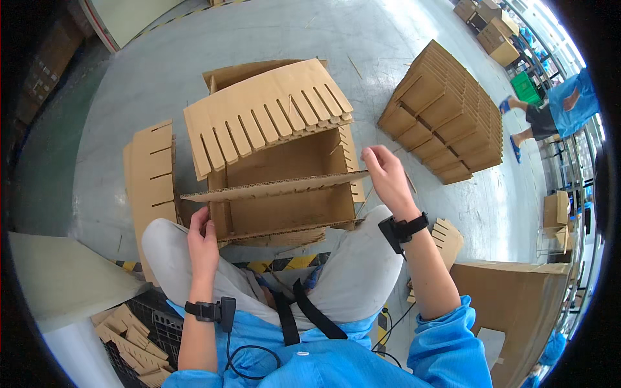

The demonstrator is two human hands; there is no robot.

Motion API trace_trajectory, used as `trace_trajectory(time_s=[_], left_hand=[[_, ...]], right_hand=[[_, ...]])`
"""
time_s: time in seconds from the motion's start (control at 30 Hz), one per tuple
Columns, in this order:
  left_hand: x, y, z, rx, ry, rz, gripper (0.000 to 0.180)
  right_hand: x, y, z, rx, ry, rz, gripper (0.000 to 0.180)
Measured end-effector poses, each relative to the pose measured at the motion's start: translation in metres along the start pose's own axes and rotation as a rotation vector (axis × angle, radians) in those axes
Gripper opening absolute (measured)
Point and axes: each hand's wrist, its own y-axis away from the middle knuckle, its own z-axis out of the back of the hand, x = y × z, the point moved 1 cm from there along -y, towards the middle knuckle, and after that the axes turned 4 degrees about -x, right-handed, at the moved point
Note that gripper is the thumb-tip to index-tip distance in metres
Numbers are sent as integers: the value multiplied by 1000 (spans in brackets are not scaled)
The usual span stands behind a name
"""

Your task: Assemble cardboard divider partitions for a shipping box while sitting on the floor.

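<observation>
A slotted cardboard divider strip point(278, 187) lies across the open cardboard box point(284, 213) between my knees, its corrugated edge facing up. My right hand point(389, 178) is closed at the strip's right end, thumb and fingers bent around it. My left hand point(202, 238) is beside the box's near left corner, just below the strip's left end. Its fingers are curled; what they grip, if anything, is hidden. On the far side of the box rests a stack of slotted cardboard sheets point(265, 116), with slots pointing toward me.
More slotted sheets point(152, 187) stand at the left. On the floor at the right is an assembled stack of cardboard partitions point(443, 116). Cardboard scraps point(132, 339) lie at the lower left, and a large carton point(508, 310) is by my right elbow. Another person point(563, 110) walks at the far right.
</observation>
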Motion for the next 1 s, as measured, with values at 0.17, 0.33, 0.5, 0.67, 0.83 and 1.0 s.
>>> trace_trajectory(time_s=[0.17,0.33,0.5,0.67,0.83,1.0], left_hand=[[15,-5,8,-133,62,-105,33],[-38,-23,11,-57,216,101,51],[-30,-28,14,38,350,214,60],[-6,-22,33,114,418,287,67],[-10,-27,11,245,242,128,64],[-15,-48,30,447,481,345,54]], right_hand=[[-28,4,-19,133,-375,-107,51],[-28,0,-23,55,-332,-108,51],[-25,25,-4,3,-531,-227,43],[-44,37,16,172,-180,-128,38],[-54,6,16,415,-58,-46,34],[-59,-13,5,618,70,-17,36]])
